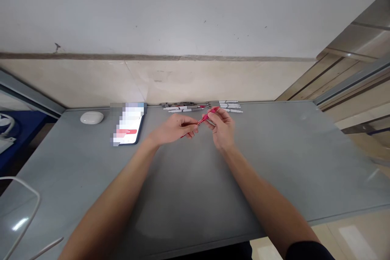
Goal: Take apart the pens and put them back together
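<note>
Just above the middle of the frame, the left hand (175, 129) and the right hand (222, 126) meet over a grey table (195, 195), and both are closed on 1 red pen (203, 119). The left hand pinches the pen's lower end between thumb and fingers, knuckles toward the camera; the right hand's fingertips grip the upper end, which points up and to the right in the frame. The pen runs on a slant between the 2 hands, lifted off the table surface as far as can be told. Just beyond the hands, along the table's far edge near the frame's centre, lies a row of pens (204, 107), some grey and dark, some white, laid roughly side by side; their exact number is too small to tell. To the left of the hands, a phone (129, 126) lies flat with its screen lit and blurred. Further left, near the far edge, sits a small white oval case (92, 117). At the lower left corner of the frame a white cable (29, 207) loops over the table.
</note>
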Demonstrator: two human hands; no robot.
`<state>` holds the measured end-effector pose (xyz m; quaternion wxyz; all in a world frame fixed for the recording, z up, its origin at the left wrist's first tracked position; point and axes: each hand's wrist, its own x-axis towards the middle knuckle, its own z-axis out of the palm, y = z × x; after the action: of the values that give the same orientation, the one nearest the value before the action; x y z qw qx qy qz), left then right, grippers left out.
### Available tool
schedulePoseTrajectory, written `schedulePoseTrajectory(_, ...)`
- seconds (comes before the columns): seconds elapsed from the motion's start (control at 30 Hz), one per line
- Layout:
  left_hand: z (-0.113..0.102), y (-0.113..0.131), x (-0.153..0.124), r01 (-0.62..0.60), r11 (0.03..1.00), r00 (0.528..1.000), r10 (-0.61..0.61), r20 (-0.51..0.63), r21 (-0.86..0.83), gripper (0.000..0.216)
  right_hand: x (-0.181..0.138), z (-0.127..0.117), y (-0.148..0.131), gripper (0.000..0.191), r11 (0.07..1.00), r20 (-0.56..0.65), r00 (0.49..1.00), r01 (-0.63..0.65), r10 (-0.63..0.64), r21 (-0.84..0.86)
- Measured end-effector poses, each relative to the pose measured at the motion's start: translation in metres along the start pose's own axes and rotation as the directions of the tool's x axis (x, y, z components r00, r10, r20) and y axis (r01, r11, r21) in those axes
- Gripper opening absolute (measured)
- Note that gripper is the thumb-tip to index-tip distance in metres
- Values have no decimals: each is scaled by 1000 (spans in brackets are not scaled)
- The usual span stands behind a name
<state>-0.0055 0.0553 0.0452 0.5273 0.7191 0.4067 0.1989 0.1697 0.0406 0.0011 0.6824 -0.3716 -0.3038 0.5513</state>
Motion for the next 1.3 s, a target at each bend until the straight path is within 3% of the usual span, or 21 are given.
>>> schedulePoseTrajectory(0.17, 2, -3, 2, -8, 1000, 1000, 8, 8, -7, 29, -2, -1, 2, 18, 1000, -4, 1000, 6, -6, -7)
schedulePoseTrajectory(0.37, -1, -11, -4, 47, 992, 994, -36, 101, -114, 34, -2, -7, 1, 18, 1000, 53, 999, -5, 6, -29)
schedulePoseTrajectory(0.57, -2, -6, -8, 151, 960, 958, -83, 275, -238, 38, -3, -12, 4, 14, 989, 123, 991, -66, 49, 134)
schedulePoseTrajectory(0.77, 3, -6, -7, 197, 916, 940, -74, 333, -350, 35, -3, -16, 6, 19, 962, 168, 980, -147, 110, 230)
schedulePoseTrajectory(1.03, 2, -6, -4, 126, 954, 961, -49, 274, -272, 31, 0, -18, 8, 22, 957, 221, 969, -164, 110, 241)
schedulePoseTrajectory(1.3, 6, -8, 1, 1, 995, 995, 10, 103, -102, 23, 2, -15, 6, 21, 980, 103, 991, -97, 81, 171)
